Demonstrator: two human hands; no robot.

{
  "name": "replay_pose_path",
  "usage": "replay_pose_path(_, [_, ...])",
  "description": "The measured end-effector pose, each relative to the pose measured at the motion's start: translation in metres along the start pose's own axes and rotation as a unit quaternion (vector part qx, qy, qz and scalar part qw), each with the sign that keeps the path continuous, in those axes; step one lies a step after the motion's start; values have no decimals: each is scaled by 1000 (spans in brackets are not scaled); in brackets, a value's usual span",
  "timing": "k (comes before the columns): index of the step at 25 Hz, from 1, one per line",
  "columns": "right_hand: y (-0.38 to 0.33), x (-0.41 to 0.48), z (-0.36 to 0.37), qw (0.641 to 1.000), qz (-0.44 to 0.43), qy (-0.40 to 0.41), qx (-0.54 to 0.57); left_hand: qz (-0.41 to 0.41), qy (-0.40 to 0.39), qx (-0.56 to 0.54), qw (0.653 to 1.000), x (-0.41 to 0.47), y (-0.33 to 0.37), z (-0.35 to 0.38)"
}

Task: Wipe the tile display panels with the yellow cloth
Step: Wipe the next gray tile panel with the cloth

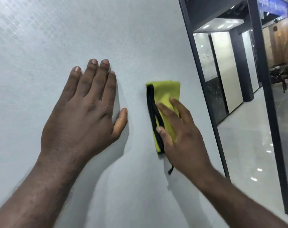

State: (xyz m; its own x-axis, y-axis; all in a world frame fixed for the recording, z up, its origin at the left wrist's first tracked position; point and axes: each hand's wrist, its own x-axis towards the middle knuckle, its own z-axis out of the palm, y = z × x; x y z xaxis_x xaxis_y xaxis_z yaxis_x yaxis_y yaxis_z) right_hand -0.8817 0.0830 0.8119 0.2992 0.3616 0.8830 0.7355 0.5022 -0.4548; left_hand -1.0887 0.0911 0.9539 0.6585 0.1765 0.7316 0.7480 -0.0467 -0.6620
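Yellow cloth (164, 92) under right hand (184, 140) on panel (140, 38)

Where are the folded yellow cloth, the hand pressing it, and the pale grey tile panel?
Folded yellow cloth (166, 91): head view, upper yellow face.
Right hand (181, 134): head view, back of hand.
Pale grey tile panel (140, 38): head view, bare surface.

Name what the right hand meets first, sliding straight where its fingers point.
The right hand meets the upper part of the yellow cloth first, then bare tile panel to the frame's top; it likely passes right of the left hand.
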Motion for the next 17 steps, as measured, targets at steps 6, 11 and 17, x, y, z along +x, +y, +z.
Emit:
replay_pose_path(6, [55, 15, -3, 981, 192, 10, 5, 5, -12, -11, 1000, -1, 0, -5])
replay_pose_path(11, [0, -23, 12, 997, 25, -65, 23, 20, -23, 4, 1000, -2, 0, -4])
replay_pose_path(17, [59, 55, -12, 991, 131, 19, -2, 14, -18, 3, 1000, -1, 0, -4])
